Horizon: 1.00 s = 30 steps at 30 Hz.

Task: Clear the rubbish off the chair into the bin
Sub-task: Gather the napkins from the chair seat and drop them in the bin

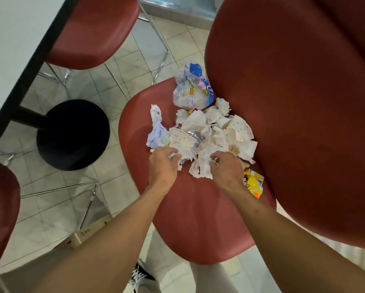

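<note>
Rubbish (200, 132) piled on chair (190, 218); left hand (163, 163), right hand (226, 168) apart, each clutching tissue at near edge.

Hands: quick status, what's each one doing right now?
Left hand: fingers curled, gripping crumpled white tissue at the pile's near edge.
Right hand: fingers curled, pinching the crumpled white napkin.

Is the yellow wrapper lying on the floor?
No, the yellow wrapper lies on the chair seat, beside the right hand.
</note>
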Available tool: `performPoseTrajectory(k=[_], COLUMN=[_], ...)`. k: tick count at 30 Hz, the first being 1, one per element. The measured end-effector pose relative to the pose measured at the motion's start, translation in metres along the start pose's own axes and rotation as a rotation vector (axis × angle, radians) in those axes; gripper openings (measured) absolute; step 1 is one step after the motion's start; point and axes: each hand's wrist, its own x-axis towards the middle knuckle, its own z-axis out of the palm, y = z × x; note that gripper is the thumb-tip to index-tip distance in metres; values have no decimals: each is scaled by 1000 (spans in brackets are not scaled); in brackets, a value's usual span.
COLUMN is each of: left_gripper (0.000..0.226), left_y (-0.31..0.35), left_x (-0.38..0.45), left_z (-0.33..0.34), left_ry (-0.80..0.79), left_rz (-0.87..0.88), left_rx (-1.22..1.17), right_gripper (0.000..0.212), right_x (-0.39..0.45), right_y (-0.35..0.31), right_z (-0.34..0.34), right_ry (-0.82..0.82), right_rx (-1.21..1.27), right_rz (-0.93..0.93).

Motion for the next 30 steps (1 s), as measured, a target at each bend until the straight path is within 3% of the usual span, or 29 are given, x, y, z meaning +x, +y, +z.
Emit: performPoseTrajectory(k=[15,30], left_gripper=[13,11], left_y=[-38,-189], left_x=[-101,-205], left_z=[-99,-227], left_ry=[87,301], left_rz=[-94,-310], left_rx=[-191,-288], right_gripper=[27,25], right_x=[-133,-260], right_y=[-72,-190], right_z=[0,94], right_ry=[53,-80], right_rx=[77,-71], right_rz=[-190,-495])
